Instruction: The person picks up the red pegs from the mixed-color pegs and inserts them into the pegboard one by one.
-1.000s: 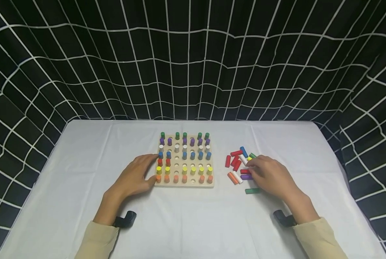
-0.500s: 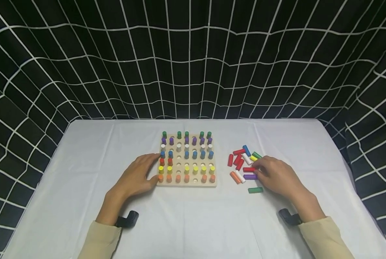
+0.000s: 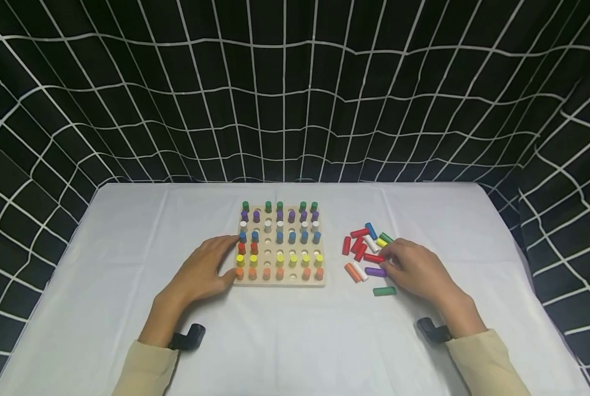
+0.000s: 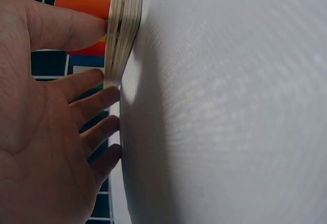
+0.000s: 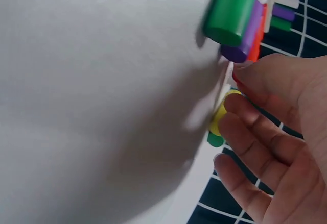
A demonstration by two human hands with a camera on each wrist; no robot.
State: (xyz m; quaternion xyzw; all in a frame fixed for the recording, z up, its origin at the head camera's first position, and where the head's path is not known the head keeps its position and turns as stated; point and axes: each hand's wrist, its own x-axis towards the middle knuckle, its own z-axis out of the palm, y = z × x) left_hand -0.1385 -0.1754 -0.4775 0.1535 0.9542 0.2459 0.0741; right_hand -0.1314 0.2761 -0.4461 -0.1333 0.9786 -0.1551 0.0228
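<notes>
My left hand (image 3: 198,272) rests at the left edge of a wooden pegboard (image 3: 275,284), thumb near its front corner and index finger farther back. In the left wrist view, its fingers (image 4: 92,106) are extended along the board's side. Rows of coloured pegs stand upright in the board, with some holes bare. Over loose pegs to the right, my right hand (image 3: 416,269) pinches the end of a red peg (image 3: 373,258) between thumb and index finger. The right wrist view shows only a sliver of red under the thumb (image 5: 271,76). A purple peg (image 3: 375,271) lies just in front.
More loose pegs lie around the right fingertips: a green peg (image 3: 384,291) nearest me, an orange peg (image 3: 353,273), a blue peg (image 3: 371,230), a yellow peg (image 3: 381,242) and several reds. A white cloth (image 3: 295,341) covers the table. A black gridded curtain (image 3: 295,110) hangs behind.
The right thumb and fingertips have come onto the red peg, which has shifted a little away from the purple peg. The left hand keeps its place at the board.
</notes>
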